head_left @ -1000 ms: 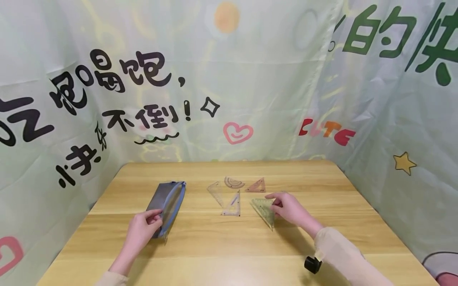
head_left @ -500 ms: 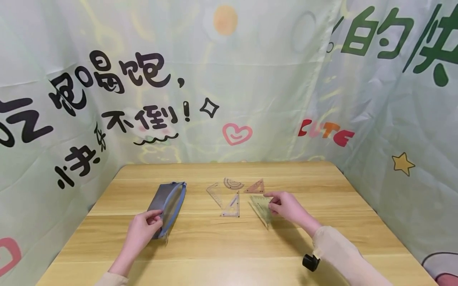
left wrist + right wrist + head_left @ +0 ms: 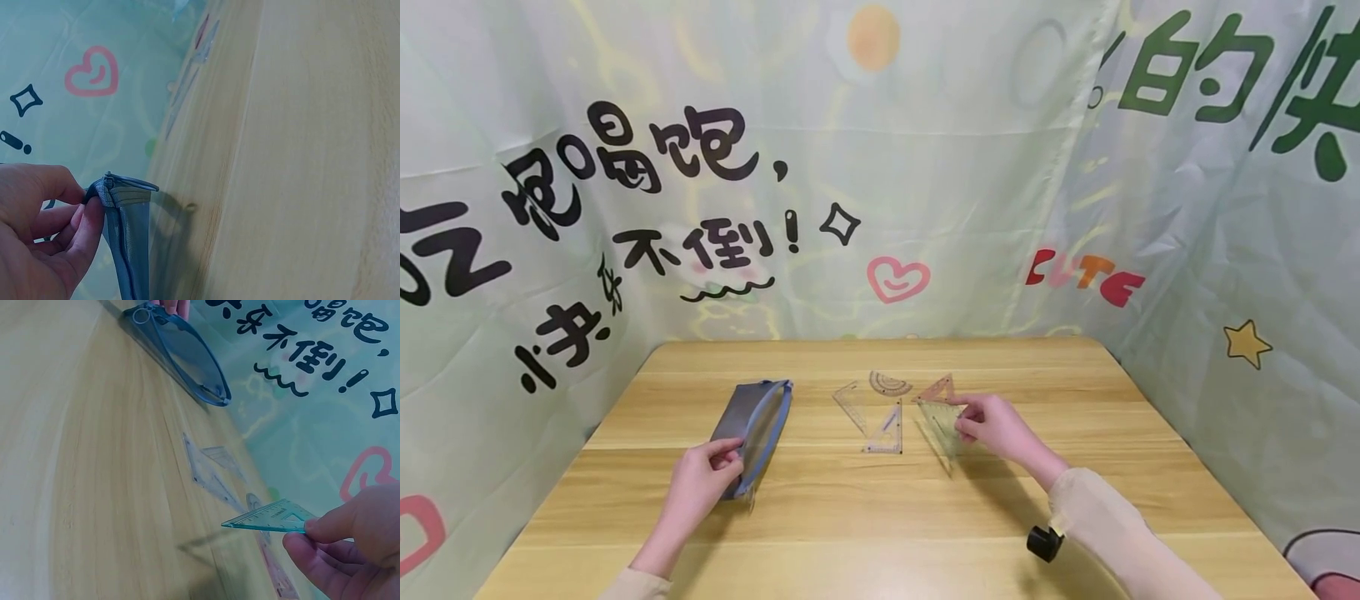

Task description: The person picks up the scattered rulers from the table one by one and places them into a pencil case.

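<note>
My left hand [image 3: 702,483] pinches the near end of a blue-grey zippered pencil case [image 3: 735,410], whose mouth gapes toward the right. In the left wrist view, thumb and fingers grip the corner beside the zipper pull [image 3: 134,181]. A see-through green set square [image 3: 937,423] is held by one edge between the thumb and fingers of my right hand [image 3: 997,427]. The right wrist view shows that set square [image 3: 269,519] raised over the table, its shadow falling on the wood below.
Beyond lie a clear protractor [image 3: 890,385], a reddish set square [image 3: 931,392], a clear set square [image 3: 885,449] and another clear triangular piece [image 3: 850,410]. They rest on a wooden table [image 3: 850,517] enclosed by printed cloth [image 3: 820,167]. A black device [image 3: 1043,543] sits at the right wrist.
My right hand has shifted slightly left and away from me with the green set square, which now overlaps the reddish one's lower edge in the head view. The left hand stays on the pencil case.
</note>
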`<state>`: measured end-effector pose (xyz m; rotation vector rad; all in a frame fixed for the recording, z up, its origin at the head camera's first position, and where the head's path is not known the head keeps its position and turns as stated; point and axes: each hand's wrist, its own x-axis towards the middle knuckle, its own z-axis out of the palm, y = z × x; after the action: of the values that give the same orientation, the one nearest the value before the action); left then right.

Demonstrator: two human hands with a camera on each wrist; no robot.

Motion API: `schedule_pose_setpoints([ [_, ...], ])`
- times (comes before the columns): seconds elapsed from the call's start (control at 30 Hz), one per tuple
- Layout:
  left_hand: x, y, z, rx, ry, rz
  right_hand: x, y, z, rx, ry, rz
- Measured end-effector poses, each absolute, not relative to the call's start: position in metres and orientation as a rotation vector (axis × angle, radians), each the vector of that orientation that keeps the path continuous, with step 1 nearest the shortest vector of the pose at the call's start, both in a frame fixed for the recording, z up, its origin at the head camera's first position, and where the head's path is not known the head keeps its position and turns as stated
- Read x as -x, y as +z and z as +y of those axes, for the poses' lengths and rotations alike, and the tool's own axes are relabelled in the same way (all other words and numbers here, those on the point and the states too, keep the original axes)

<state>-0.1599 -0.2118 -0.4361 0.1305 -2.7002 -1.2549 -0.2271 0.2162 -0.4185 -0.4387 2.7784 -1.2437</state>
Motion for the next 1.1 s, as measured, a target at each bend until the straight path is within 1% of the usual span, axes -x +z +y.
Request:
schedule_pose_setpoints([
  [0.53, 0.160, -0.437, -0.211, -0.123, -1.270, -2.703, 0.231, -0.410, 0.204, 0.459, -1.362, 2.710],
  [0.73, 0.160, -0.435, -0.210, -0.115, -1.270, -2.705, 0.235, -0.406, 0.199, 0.513, -1.405, 2.670],
  [1.1, 0.159, -0.433, -0.208, -0.118, -1.295, -2.681, 0.239, -0.402, 0.193, 0.446, -1.443, 2.637],
])
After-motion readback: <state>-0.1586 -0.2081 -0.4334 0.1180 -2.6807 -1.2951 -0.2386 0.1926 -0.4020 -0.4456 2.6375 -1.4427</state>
